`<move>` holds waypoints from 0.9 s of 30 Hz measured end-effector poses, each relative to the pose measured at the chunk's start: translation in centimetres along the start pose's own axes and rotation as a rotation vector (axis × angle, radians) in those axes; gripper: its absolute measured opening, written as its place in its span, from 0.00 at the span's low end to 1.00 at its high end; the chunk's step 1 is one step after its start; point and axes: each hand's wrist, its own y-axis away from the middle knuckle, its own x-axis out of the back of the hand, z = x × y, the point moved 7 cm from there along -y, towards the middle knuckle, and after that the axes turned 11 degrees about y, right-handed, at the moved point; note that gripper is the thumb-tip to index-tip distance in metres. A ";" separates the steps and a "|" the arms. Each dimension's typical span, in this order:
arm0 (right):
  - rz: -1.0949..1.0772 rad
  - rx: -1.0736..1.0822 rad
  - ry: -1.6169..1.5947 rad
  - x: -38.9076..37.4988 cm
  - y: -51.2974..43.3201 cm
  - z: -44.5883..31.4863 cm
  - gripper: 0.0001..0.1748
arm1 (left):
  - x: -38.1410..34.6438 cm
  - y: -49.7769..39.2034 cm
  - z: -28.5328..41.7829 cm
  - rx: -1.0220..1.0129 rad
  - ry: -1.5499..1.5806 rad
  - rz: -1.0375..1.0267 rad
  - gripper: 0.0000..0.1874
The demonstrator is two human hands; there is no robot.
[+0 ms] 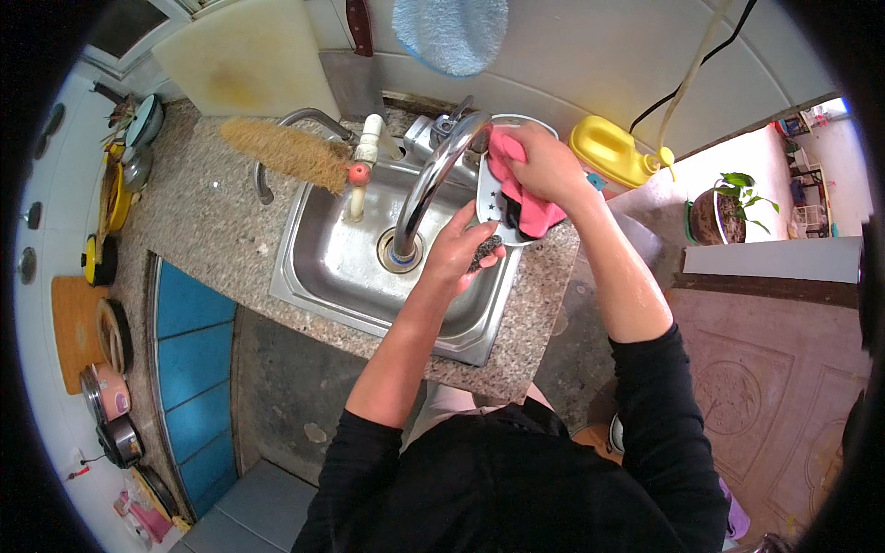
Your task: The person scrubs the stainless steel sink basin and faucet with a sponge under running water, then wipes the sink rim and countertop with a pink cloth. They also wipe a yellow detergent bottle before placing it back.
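My right hand (546, 162) grips a pink cloth (536, 211) with a black part, over a white dish with black stars (489, 190) at the sink's right side. Below the dish, my left hand (456, 252) holds a dark metal scouring pad (485, 253) in its curled fingers, above the right part of the steel sink (332, 259). Between my hands and the basin's middle arches a chrome faucet (432, 173). How the dish is supported is hidden by my hands and the cloth.
A loofah (283, 152) lies by a white pipe tap (370, 138). Behind the sink stand a cleaver (352, 76) and a pale cutting board (242, 62). A yellow jug (605, 148) is at the right, near the granite counter's edge (546, 304). A light-blue towel (451, 34) hangs above.
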 end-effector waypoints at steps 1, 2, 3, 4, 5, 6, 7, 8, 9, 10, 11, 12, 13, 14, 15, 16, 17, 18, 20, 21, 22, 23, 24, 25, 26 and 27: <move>-0.032 -0.002 -0.017 -0.1 0.7 -0.1 0.25 | 0.4 0.1 -0.3 0.011 0.053 0.023 0.18; -0.027 0.013 -0.045 -0.1 1.6 -0.3 0.25 | 0.6 0.2 -0.4 0.008 0.106 0.018 0.17; -0.008 0.043 -0.084 0.1 2.3 -0.6 0.24 | 0.8 0.3 -0.7 0.005 0.159 0.014 0.17; 0.067 0.101 -0.083 0.3 2.6 -1.3 0.22 | 1.2 0.2 -1.2 0.055 0.220 0.037 0.19; 0.138 0.134 -0.095 0.6 3.0 -1.6 0.21 | 1.5 0.2 -1.7 0.106 0.279 0.061 0.21; 0.180 0.147 -0.097 0.6 3.2 -2.0 0.20 | 2.0 0.3 -2.3 0.157 0.342 0.119 0.24; 0.224 0.162 -0.097 0.7 3.4 -2.2 0.20 | 1.6 0.3 -2.3 0.144 0.326 0.041 0.26; 0.259 0.223 -0.091 0.7 3.5 -2.8 0.21 | 1.4 0.4 -2.2 0.126 0.316 -0.004 0.29; 0.227 0.248 -0.058 0.3 3.6 -3.1 0.21 | 1.0 0.5 -2.2 0.117 0.319 -0.051 0.31; 0.194 0.271 -0.025 -0.1 3.8 -3.5 0.21 | 1.1 0.6 -2.1 0.109 0.312 -0.041 0.31; 0.142 0.279 0.017 -0.5 4.0 -3.7 0.21 | 1.1 0.6 -1.9 0.096 0.281 -0.018 0.31; 0.150 0.347 -0.053 -0.3 4.5 -4.3 0.21 | 1.0 0.7 -1.6 0.078 0.264 -0.037 0.31; 0.109 0.350 -0.013 -0.6 4.8 -4.5 0.20 | 0.7 0.8 -1.2 0.061 0.248 -0.055 0.31; 0.066 0.357 -0.034 -0.6 5.3 -4.8 0.21 | 0.9 0.7 -1.2 0.077 0.276 -0.004 0.31; 0.049 0.393 -0.074 -0.4 5.7 -5.2 0.21 | 0.8 0.7 -1.0 0.066 0.270 0.008 0.30; -0.025 0.384 -0.054 -0.6 6.1 -5.4 0.21 | 0.8 0.6 -0.7 0.056 0.264 0.021 0.30; -0.070 0.394 -0.048 -0.5 6.5 -5.6 0.21 | 1.0 0.6 -0.7 0.053 0.253 0.074 0.30; -0.122 0.400 -0.045 -0.3 6.8 -5.9 0.21 | 0.8 0.6 -0.7 0.073 0.261 0.062 0.30; -0.171 0.418 0.009 0.9 7.5 -5.9 0.21 | 0.9 0.6 -0.8 0.105 0.226 0.096 0.28; -0.200 0.426 0.035 1.7 7.9 -5.7 0.21 | 0.9 0.6 -0.8 0.119 0.223 0.100 0.28; -0.174 0.397 -0.022 3.0 8.1 -5.3 0.22 | 1.0 0.7 -0.7 0.123 0.150 0.109 0.26; -0.151 0.369 -0.079 4.2 8.5 -4.6 0.23 | 0.9 0.8 -0.4 0.124 0.094 0.097 0.25; -0.123 0.342 -0.137 5.4 8.9 -3.8 0.24 | 0.8 0.9 -0.2 0.124 0.044 0.079 0.24; -0.071 0.275 -0.173 6.4 9.6 -2.7 0.26 | 1.0 1.0 -0.1 0.140 0.014 0.099 0.23; -0.054 0.177 -0.128 6.7 9.9 -1.4 0.27 | 1.0 1.1 -0.1 0.156 -0.012 0.110 0.21; 0.000 0.114 -0.098 6.9 10.4 -0.5 0.28 | 1.0 1.1 -0.1 0.171 -0.037 0.120 0.20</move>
